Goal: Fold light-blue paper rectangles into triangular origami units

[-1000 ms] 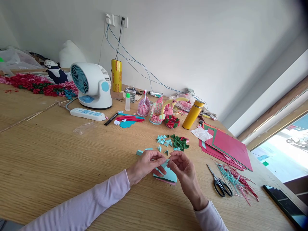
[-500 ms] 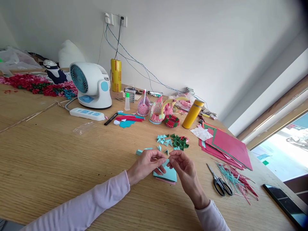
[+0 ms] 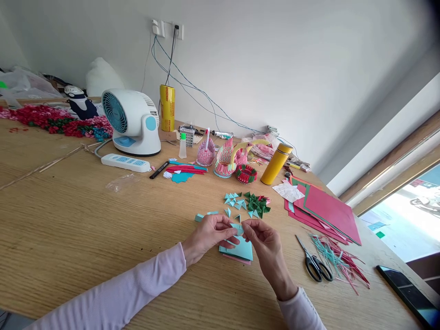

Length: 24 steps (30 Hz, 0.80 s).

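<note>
Blue ppr [image 3: 237, 226], btwn fingertips [image 3: 233, 232], L hand [image 3: 209, 236] + R hand [image 3: 265, 241]

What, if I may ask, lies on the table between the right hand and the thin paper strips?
In the head view, the black-handled scissors lie between the right hand and the thin paper strips.

Above the flat light-blue paper stack [image 3: 244, 251], a small light-blue paper piece [image 3: 236, 227] was brought into fuller view, and the bare right hand's [image 3: 267, 240] raised fingers were lowered to its edge.
</note>
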Tool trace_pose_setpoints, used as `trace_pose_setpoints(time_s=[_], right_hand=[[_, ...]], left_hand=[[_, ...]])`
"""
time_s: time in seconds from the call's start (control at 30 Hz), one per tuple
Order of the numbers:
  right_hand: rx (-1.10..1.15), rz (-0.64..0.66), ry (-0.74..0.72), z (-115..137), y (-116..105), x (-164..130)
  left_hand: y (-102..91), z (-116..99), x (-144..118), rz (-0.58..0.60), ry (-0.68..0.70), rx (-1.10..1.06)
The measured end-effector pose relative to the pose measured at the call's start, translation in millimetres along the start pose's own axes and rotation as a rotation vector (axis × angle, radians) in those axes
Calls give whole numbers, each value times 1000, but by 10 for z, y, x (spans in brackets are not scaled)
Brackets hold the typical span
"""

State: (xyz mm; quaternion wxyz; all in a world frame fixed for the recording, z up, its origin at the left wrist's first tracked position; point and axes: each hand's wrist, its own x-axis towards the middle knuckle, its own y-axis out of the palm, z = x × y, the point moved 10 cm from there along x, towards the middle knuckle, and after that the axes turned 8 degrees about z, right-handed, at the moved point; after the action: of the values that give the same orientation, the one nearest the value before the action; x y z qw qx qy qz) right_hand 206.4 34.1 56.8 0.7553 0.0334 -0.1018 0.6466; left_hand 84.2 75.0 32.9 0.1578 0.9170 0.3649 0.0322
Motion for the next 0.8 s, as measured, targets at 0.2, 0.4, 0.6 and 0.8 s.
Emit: trace_pose_setpoints(time_s=[0.2, 0.4, 0.6, 0.8], right_hand=[[-24, 55, -28, 21, 54, -4], [-140, 93, -89, 66, 81, -11], [-503, 64, -269, 305, 128, -86], [-271, 58, -52, 91, 64, -40]], left_hand=[[0, -39, -20, -10, 13, 9], [29, -47, -29, 17, 22, -7], [5, -26, 3, 26, 65, 99], [-28, -62, -2, -15, 76, 74]])
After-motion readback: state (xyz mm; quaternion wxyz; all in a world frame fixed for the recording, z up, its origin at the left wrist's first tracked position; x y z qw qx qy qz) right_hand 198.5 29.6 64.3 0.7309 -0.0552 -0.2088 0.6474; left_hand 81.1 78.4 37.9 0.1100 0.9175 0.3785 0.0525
